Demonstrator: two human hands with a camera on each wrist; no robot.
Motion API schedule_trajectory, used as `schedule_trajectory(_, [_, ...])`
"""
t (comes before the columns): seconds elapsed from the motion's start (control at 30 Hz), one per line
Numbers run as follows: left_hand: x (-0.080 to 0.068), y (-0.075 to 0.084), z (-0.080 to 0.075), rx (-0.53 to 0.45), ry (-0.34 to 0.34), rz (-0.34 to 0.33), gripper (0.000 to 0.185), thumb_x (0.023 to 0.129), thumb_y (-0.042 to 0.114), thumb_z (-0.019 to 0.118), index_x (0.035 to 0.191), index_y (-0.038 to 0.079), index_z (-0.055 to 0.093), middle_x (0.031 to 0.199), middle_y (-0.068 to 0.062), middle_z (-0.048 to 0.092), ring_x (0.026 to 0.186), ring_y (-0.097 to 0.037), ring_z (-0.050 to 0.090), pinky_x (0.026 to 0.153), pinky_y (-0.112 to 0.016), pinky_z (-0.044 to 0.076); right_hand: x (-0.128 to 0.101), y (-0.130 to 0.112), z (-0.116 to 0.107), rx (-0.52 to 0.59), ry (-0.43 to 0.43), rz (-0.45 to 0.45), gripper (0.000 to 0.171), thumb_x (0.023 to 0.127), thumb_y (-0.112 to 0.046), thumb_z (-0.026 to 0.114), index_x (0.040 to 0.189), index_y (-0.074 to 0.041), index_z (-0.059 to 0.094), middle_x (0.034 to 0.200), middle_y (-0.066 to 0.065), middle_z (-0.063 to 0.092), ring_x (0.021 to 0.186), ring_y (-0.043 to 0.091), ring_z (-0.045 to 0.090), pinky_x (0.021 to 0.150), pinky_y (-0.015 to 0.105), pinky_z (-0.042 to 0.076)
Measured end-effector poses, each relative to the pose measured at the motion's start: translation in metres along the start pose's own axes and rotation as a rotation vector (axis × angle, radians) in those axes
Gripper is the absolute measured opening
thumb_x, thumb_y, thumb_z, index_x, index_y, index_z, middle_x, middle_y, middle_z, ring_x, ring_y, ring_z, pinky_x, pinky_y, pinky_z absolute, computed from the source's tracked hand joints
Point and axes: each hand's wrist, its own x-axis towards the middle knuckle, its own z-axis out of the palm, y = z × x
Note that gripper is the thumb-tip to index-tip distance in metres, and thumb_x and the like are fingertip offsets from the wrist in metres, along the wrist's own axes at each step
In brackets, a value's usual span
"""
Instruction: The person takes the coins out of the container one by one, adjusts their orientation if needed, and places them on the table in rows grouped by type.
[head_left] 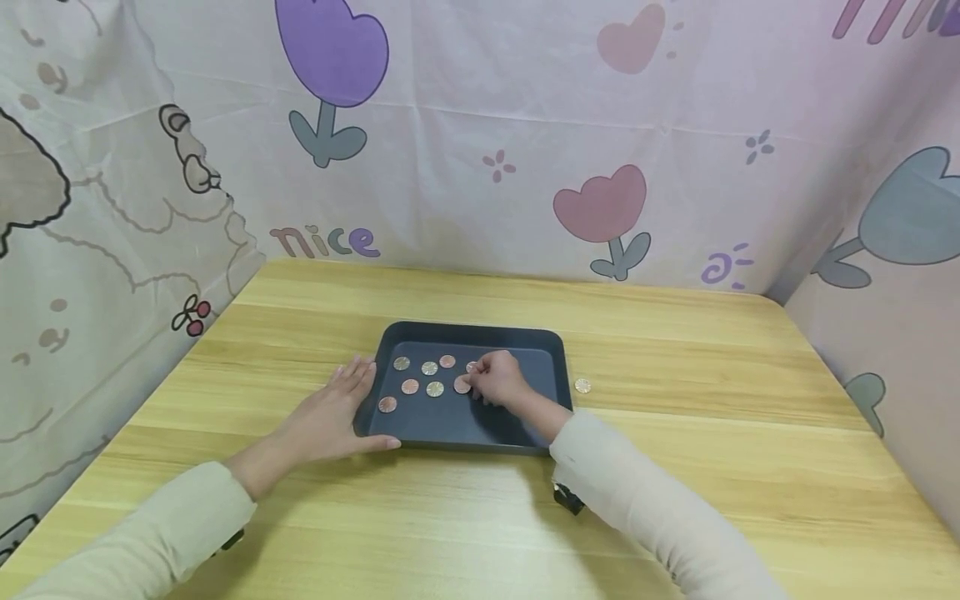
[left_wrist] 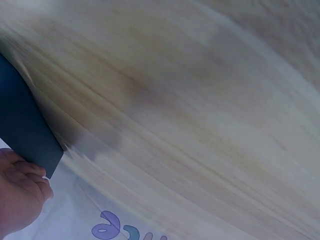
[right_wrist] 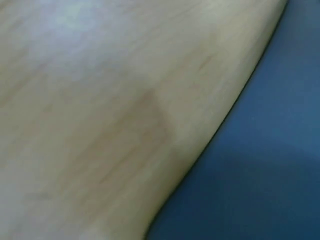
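A dark shallow tray (head_left: pixel 450 429) lies on the table with several copper-coloured and pale gold coins (head_left: pixel 435 389) spread flat over its left half and middle. My left hand (head_left: pixel 333 417) rests at the tray's near left corner, fingers straight along the left wall and thumb on the front rim. In the left wrist view, the fingertips of that hand (left_wrist: pixel 22 187) touch the tray's dark wall (left_wrist: pixel 25 120). My right hand (head_left: pixel 501 380) reaches over the front rim, its thumb and fingers bunched in a pinch at a copper-coloured coin (head_left: pixel 461 385). Another coin (head_left: pixel 472 367) is partly covered by this hand.
One pale gold coin (head_left: pixel 582 386) lies on the wooden table (head_left: pixel 697 375) just right of the tray. Printed cloth (head_left: pixel 465 200) hangs behind the table and along both sides. Only the table and part of the tray (right_wrist: pixel 265 150) show in the right wrist view.
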Motion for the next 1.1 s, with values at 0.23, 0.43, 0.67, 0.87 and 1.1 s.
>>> schedule_trajectory(0.23, [0.000,0.000,0.001,-0.009,0.002,-0.007,0.117,0.069,0.075,0.058,0.142,-0.010,0.025,0.150,-0.025,0.022,0.140,-0.041,0.017,0.115,-0.049,0.020,-0.005,0.004,-0.012,0.076,-0.003,0.056,0.017,0.086,-0.011,0.064,0.074,0.000,0.065,0.051,0.000,0.055,0.039,0.008,0.045,0.037,0.018,0.035])
schedule_trajectory(0.43, [-0.001,0.001,0.000,-0.011,-0.001,-0.007,0.116,0.069,0.074,0.058,0.142,-0.010,0.025,0.151,-0.025,0.021,0.141,-0.041,0.017,0.116,-0.049,0.019,-0.016,0.005,-0.026,0.114,-0.005,0.075,0.016,0.086,-0.011,0.063,0.075,-0.001,0.066,0.051,-0.001,0.056,0.040,0.008,0.046,0.038,0.018,0.036])
schedule_trajectory(0.67, [0.000,0.001,0.000,-0.013,-0.003,-0.006,0.116,0.069,0.074,0.059,0.142,-0.010,0.024,0.151,-0.025,0.021,0.141,-0.041,0.016,0.116,-0.049,0.019,-0.030,0.004,-0.039,0.150,-0.008,0.084,0.013,0.086,-0.010,0.062,0.079,0.000,0.064,0.053,0.000,0.055,0.042,0.009,0.045,0.040,0.017,0.035])
schedule_trajectory(0.87, [-0.001,0.001,0.000,-0.003,0.002,-0.002,0.116,0.069,0.073,0.059,0.141,-0.011,0.025,0.150,-0.026,0.021,0.140,-0.041,0.017,0.116,-0.049,0.019,-0.038,0.009,-0.052,0.201,-0.027,0.076,0.012,0.087,-0.009,0.059,0.084,0.002,0.062,0.054,-0.001,0.054,0.043,0.008,0.044,0.040,0.017,0.036])
schedule_trajectory(1.1, [-0.002,0.002,-0.001,0.005,0.014,0.008,0.115,0.070,0.072,0.059,0.141,-0.012,0.025,0.148,-0.028,0.024,0.139,-0.043,0.020,0.115,-0.049,0.021,-0.049,0.019,-0.077,0.241,-0.020,0.104,0.015,0.089,-0.011,0.057,0.089,0.004,0.058,0.055,-0.003,0.051,0.044,0.006,0.043,0.041,0.016,0.037])
